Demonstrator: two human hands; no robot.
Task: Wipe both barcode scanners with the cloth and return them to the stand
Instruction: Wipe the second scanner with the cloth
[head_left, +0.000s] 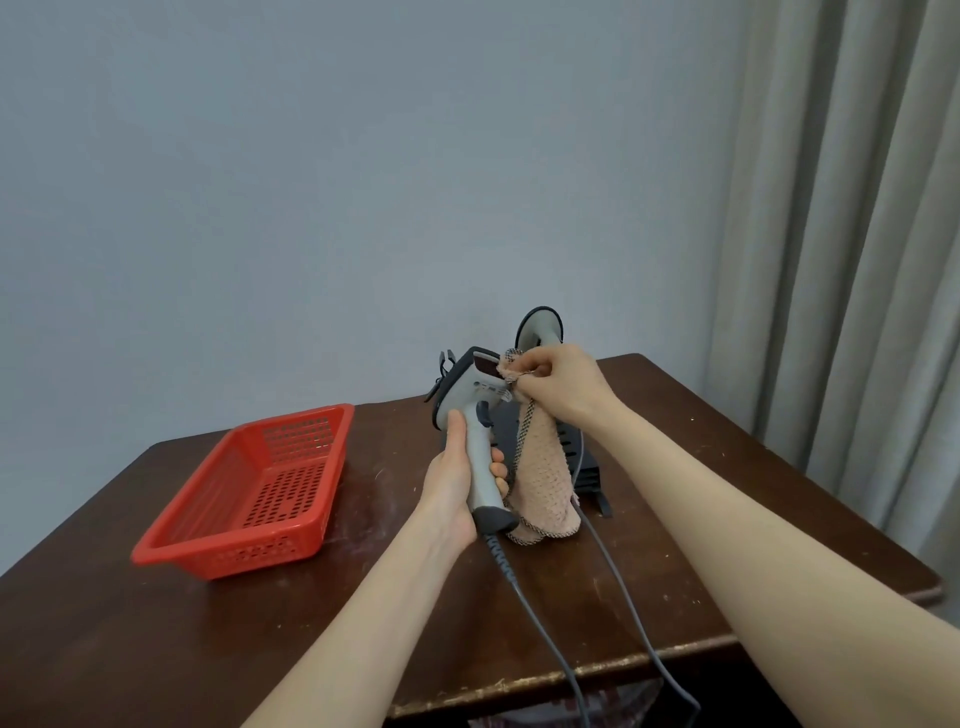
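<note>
Left hand (457, 493) grips scanner (470, 400) upright by its handle, centre frame; right hand (563, 389) pinches cloth (543, 473) against its head (window faces right).

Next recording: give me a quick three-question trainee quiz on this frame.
1. Which hand holds the cloth?
2. True or false: the left hand grips the grey scanner by its handle.
3. Where is the second scanner? A) under the cloth B) behind the right hand C) in the left hand
Key: 1 right; 2 true; 3 B.
</note>
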